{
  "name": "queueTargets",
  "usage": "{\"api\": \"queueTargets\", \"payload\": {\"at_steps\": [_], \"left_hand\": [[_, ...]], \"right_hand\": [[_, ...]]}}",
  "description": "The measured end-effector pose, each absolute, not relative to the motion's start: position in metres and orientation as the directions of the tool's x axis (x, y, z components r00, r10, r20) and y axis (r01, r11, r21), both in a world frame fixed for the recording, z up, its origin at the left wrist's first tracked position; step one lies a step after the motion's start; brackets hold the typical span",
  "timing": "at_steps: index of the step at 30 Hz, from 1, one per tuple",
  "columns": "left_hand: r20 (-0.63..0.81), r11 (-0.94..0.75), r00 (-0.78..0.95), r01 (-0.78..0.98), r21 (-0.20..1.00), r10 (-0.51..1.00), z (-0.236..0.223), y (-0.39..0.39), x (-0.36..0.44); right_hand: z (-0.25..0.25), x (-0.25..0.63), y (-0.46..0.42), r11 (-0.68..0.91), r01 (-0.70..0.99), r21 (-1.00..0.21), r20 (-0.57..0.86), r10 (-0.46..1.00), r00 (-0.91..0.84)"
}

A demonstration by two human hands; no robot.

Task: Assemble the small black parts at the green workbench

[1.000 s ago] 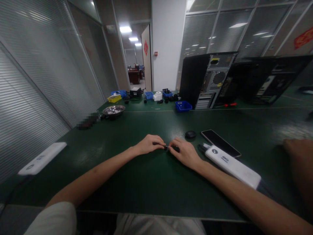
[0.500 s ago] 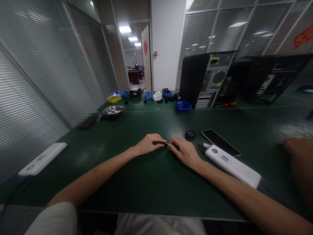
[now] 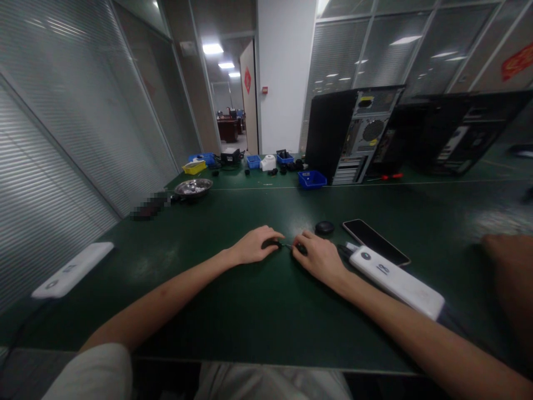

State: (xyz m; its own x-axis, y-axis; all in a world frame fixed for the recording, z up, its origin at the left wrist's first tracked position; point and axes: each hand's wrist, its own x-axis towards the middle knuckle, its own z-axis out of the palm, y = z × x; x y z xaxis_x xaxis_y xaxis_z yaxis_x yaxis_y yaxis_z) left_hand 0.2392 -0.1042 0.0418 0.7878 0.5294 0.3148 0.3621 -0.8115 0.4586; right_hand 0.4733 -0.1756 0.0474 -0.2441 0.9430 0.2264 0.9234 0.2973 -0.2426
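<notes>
Close together over the green table (image 3: 233,311), my two hands meet near its middle. My left hand (image 3: 253,245) has thumb and index finger curved around a small black piece (image 3: 278,244), with a gap between the fingertips. Opposite it, the curled fingers of my right hand (image 3: 320,255) hold a small dark object (image 3: 300,249), mostly hidden by them. A thin, light metal-looking shaft (image 3: 287,245) spans the gap between the two; its exact kind is too small to make out. Just beyond my right hand lies a black rounded mouse-like object (image 3: 324,228).
Right of my hands lie a phone (image 3: 375,241) and a white power bank (image 3: 395,280) with a cable. Another white device (image 3: 74,270) is at left. Farther back stand a metal bowl (image 3: 194,189), a blue bin (image 3: 312,179) and computer towers (image 3: 350,136). Someone's arm (image 3: 510,272) rests at right.
My hands have drawn slightly apart, the right one moving a little to the right. My left index finger has lifted off the black piece, and more of the thin shaft shows.
</notes>
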Motion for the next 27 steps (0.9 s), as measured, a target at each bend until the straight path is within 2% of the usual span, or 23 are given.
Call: {"api": "queueTargets", "payload": {"at_steps": [5,9,13,16,18,21,25,27], "left_hand": [[0.362,-0.845,0.803,0.299,0.444,0.474,0.044,-0.105,0.238],[0.341,-0.848,0.817,0.301,0.436,0.465,0.042,-0.107,0.243],[0.335,-0.83,0.78,0.393,0.395,0.529,0.036,-0.09,0.233],[0.35,-0.747,0.661,0.567,0.346,0.664,0.031,-0.056,0.195],[0.34,-0.598,0.502,0.744,0.299,0.795,0.028,-0.032,0.15],[0.351,-0.206,0.122,0.955,0.212,0.928,0.026,-0.006,0.067],[0.363,0.224,-0.291,0.95,0.216,0.885,0.02,0.003,-0.02],[0.379,0.336,-0.396,0.917,0.215,0.836,0.014,0.004,-0.038]], "right_hand": [[0.048,0.473,-0.176,0.284,0.927,-0.244,0.222,0.947,-0.231],[0.049,0.471,-0.176,0.286,0.924,-0.255,0.213,0.948,-0.235],[0.05,0.472,-0.176,0.291,0.915,-0.281,0.214,0.948,-0.236],[0.049,0.474,-0.175,0.299,0.904,-0.306,0.206,0.948,-0.244],[0.047,0.475,-0.175,0.304,0.9,-0.312,0.208,0.946,-0.248],[0.046,0.475,-0.175,0.303,0.902,-0.307,0.218,0.945,-0.243],[0.046,0.474,-0.175,0.302,0.902,-0.309,0.209,0.947,-0.245],[0.047,0.474,-0.174,0.301,0.901,-0.312,0.202,0.948,-0.247]]}}
